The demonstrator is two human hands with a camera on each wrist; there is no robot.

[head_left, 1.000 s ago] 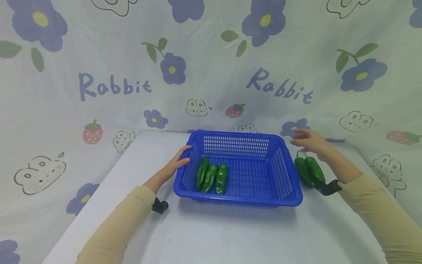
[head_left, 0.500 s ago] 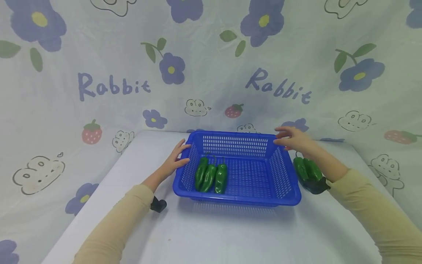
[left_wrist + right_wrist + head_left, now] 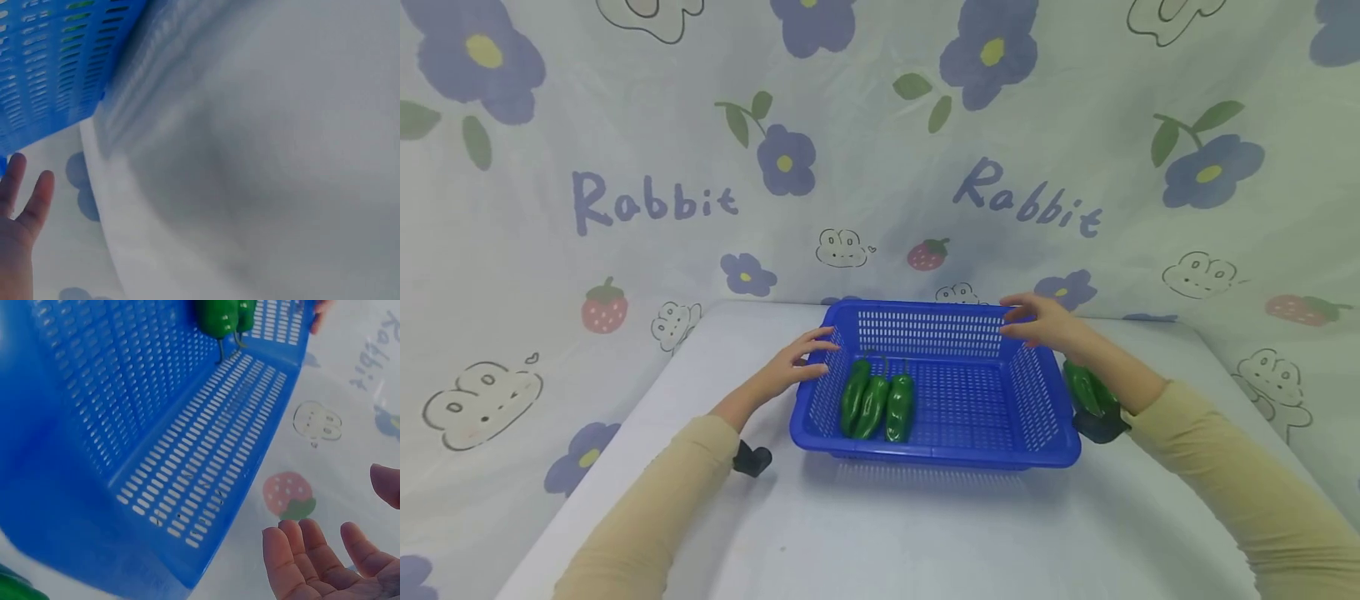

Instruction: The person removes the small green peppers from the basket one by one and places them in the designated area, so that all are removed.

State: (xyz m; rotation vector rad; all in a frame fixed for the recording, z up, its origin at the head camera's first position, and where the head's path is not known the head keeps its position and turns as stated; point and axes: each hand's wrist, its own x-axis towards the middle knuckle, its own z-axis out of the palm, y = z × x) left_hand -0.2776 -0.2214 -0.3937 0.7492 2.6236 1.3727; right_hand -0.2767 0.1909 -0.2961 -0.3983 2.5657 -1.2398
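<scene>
My left hand [image 3: 796,369] rests with relaxed, nearly straight fingers against the far left corner of the blue basket [image 3: 1045,398], fingertips at its rim, holding nothing; in the left wrist view the fingers [image 3: 34,203] lie loosely spread beside the slotted basket wall [image 3: 50,62]. My right hand [image 3: 1037,321] is at the far right corner of the same basket, fingers stretched out over the rim and not wrapped around anything; whether they actually touch the rim I cannot tell. In the right wrist view its palm is open with the fingers [image 3: 294,562] apart, just outside the basket's corner [image 3: 156,550]. My two hands are well apart, one at each far corner, with the basket between them on the white worktop [image 3: 925,533]. Inside the basket, close to my left hand, three green peppers [image 3: 874,404] lie side by side against the left wall, stems pointing away from me. Just outside the basket, beneath my right forearm, more green peppers [image 3: 1086,390] lie on the worktop, partly hidden by my arm and the black wrist camera. Beyond both hands hangs a pale cloth backdrop [image 3: 700,167] printed with flowers, strawberries and the word "Rabbit".
</scene>
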